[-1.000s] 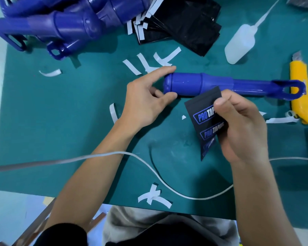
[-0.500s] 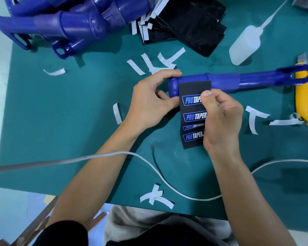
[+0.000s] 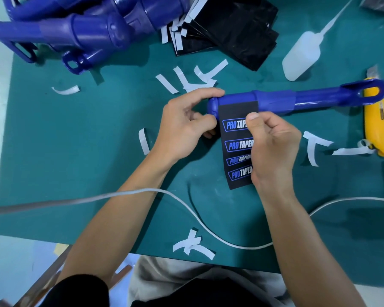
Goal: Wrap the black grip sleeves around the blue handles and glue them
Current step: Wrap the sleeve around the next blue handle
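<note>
Green mat (image 3: 75, 151) supported the blue handle (image 3: 308, 99) at centre frame; left hand (image 3: 186, 127) pinched its end steady while right hand (image 3: 273, 142) pinched the black grip sleeve (image 3: 235, 138), aligning its top edge.

Even, bright overhead light; soft shadows; wide-angle bending at edges.

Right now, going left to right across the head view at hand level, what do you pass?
White paper strip → left hand, gripping the blue handle → black grip sleeve, pinched by the right hand → crossed white strips → yellow utility knife.
</note>
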{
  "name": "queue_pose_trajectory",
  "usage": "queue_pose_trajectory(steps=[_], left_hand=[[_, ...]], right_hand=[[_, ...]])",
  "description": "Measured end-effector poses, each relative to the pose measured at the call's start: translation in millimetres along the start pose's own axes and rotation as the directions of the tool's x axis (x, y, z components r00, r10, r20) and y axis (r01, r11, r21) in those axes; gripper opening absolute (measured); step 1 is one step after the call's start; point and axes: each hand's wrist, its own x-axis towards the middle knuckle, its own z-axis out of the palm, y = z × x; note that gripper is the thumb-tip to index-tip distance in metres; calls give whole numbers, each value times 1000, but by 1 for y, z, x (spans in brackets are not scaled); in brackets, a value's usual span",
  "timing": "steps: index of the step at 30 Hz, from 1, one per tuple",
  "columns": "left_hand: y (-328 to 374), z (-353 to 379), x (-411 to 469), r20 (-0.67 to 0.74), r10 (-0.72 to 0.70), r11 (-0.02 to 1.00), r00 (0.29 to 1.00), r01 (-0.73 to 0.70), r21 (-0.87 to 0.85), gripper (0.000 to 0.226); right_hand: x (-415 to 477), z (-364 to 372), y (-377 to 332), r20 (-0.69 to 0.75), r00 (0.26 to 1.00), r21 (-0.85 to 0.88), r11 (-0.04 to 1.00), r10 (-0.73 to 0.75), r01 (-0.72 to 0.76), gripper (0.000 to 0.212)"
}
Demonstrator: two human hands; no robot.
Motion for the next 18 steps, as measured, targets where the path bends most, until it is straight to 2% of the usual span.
queue_pose_trajectory(steps=[11,18], left_hand=[[2,3,-1,-57,21,998,998,-17,58,34],[3,3,-1,-66,35,996,997,-29,85,34]], right_hand=[[2,0,5,-54,998,-90,996,-16,11,29],[2,0,6,-67,998,-112,994,-22,14,30]])
